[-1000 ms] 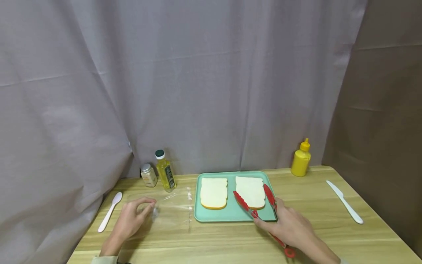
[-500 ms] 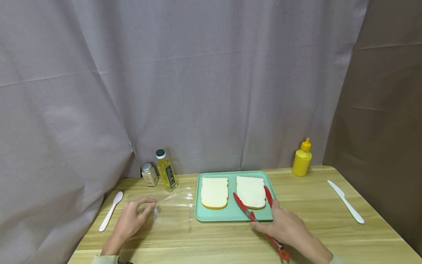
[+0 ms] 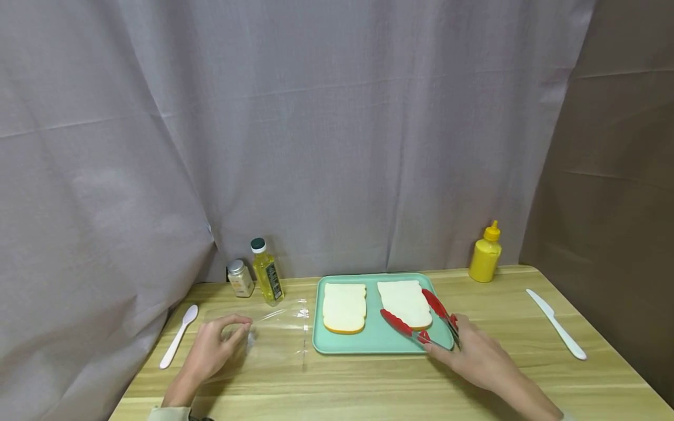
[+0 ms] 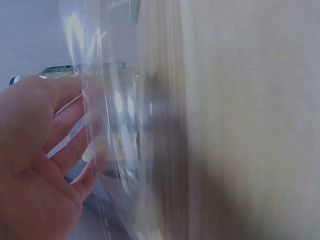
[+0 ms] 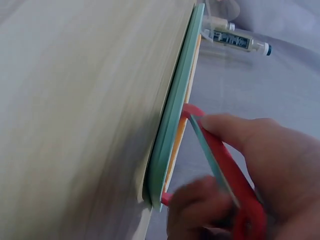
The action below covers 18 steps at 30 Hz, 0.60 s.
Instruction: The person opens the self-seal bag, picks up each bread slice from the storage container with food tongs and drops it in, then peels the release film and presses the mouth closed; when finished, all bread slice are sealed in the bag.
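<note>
On the near part of the pale wood-grain table, the right hand grips red tongs, their arms spread across the right slice of flat white bread on the smooth mint-green tray. To the left, the left hand pinches a thin, glossy clear plastic bag lying flat on the table. Farther back stand a small jar, an oil bottle and a yellow squeeze bottle.

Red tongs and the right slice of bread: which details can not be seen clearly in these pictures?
- Head view: whether the red tongs touch the right bread slice; too small to tell.
- Right wrist view: the bread is hidden behind the tray rim; the picture is blurred.
- Head view: the tongs' rear end, covered by the right hand.
- Left wrist view: the clear bag; blurred.
</note>
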### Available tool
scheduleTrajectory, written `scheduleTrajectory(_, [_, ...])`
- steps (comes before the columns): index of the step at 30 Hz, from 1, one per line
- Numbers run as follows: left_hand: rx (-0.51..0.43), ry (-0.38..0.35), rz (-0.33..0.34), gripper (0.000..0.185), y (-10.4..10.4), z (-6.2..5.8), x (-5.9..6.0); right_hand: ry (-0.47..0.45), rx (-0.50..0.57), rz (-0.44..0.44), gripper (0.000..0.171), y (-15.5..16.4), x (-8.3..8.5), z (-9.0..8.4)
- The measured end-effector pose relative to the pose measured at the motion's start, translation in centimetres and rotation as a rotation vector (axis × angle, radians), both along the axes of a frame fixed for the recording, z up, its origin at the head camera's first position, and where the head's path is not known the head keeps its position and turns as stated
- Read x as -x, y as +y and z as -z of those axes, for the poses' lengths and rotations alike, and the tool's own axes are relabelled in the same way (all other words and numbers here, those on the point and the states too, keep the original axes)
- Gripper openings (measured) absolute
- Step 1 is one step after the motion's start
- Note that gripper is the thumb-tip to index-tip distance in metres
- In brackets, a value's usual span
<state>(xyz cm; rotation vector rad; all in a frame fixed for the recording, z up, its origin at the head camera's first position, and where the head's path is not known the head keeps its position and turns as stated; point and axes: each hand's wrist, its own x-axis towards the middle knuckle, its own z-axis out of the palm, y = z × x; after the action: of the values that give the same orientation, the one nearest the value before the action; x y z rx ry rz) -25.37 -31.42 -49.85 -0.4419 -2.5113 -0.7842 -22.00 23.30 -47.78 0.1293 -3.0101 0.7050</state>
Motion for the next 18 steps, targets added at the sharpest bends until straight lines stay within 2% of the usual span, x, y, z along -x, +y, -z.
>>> scheduleTrajectory(9, [0.006,0.003,0.003,0.015,0.0,-0.1,-0.1,0.102,-0.006,-0.022,0.114,0.4,0.1,0.6])
scheduleTrajectory(18, [0.008,0.011,0.002,0.014,0.0,0.0,-0.1,0.194,0.053,-0.104,0.103,1.7,0.9,1.1])
